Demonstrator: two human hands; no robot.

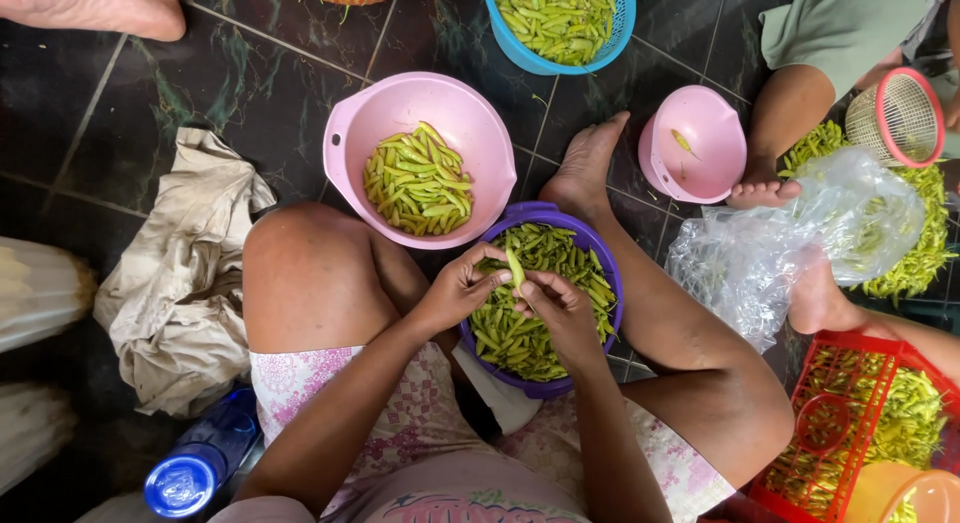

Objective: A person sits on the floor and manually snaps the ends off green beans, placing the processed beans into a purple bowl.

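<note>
My left hand and my right hand meet over a purple bowl full of green pods. Both pinch one green pod, held upright between the fingertips. The purple bowl sits on the floor between my bent legs. Just beyond it stands a large pink bowl holding a pile of yellow-green pods.
A small pink bowl lies by another person's foot. A blue basket of pods is at the top, a clear plastic bag and red crate at right. Crumpled cloth and a blue bottle lie left.
</note>
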